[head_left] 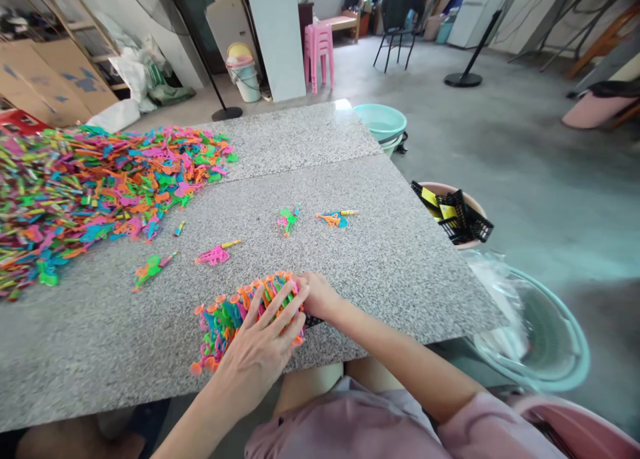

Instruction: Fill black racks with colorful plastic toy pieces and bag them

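Observation:
A packed row of small plastic toy guns (220, 326) in pink, green, blue and orange, with orange round tips, lies near the table's front edge. My left hand (263, 339) rests over the row, its fingers stretched and apart. At the row's right end is my right hand (317, 296), its fingers curled; what they hold is hidden. Under the right end, part of a black basket (313, 321) shows. Beyond the row lie small loose groups: a pink toy gun (214, 255) with a yellow-tipped stick, a green and orange one (149, 270), a green and pink one (287, 220), and an orange and blue one (334, 219).
A large heap of toy pieces (115, 179) covers the left of the speckled stone table (400, 272). On the floor at right stand a tub of black baskets (453, 212), a green basket (555, 339) with clear bags and a pink tub (585, 422).

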`<state>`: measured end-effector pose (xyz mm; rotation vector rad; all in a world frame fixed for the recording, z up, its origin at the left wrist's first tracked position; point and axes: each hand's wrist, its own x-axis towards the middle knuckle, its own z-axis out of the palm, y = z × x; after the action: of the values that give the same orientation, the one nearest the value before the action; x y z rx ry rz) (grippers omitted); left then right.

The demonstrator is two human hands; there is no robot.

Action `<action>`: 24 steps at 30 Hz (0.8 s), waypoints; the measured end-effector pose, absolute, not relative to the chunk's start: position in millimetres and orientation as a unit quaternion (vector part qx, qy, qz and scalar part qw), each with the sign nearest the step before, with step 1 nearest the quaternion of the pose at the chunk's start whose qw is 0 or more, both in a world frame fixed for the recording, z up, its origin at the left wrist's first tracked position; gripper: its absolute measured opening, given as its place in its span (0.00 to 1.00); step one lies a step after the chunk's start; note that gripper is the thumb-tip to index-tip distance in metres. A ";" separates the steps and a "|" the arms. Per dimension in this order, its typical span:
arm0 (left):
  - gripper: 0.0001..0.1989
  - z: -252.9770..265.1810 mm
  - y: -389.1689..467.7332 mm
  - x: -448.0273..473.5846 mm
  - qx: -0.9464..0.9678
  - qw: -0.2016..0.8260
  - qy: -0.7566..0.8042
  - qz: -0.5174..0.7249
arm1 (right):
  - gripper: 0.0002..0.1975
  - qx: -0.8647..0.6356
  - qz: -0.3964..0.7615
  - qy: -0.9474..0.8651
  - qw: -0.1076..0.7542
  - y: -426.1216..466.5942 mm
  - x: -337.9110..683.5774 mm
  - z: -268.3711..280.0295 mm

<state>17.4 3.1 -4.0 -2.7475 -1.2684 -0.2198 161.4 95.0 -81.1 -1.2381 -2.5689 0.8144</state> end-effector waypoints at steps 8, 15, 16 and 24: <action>0.15 -20.2 8.9 8.6 -0.912 0.086 -0.394 -0.078 | 0.18 -0.517 0.156 -0.828 0.152 187.6 217.8 -75.5; 0.15 -15.6 5.8 12.3 -0.910 0.076 -0.403 -0.067 | 0.14 -0.583 0.070 -0.807 0.055 246.6 269.2 -70.0; 0.15 -14.0 5.0 13.3 -0.909 0.068 -0.407 -0.064 | 0.14 -0.592 0.075 -0.799 0.073 237.8 271.9 -72.0; 0.14 -9.6 5.3 18.1 -0.905 0.003 -0.420 -0.062 | 0.01 -0.472 0.525 -0.647 0.287 72.4 238.5 -100.3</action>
<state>18.1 5.3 -9.6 -2.8380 -1.3183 -0.1956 238.5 72.4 -100.3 -1.2620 -1.7288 1.4015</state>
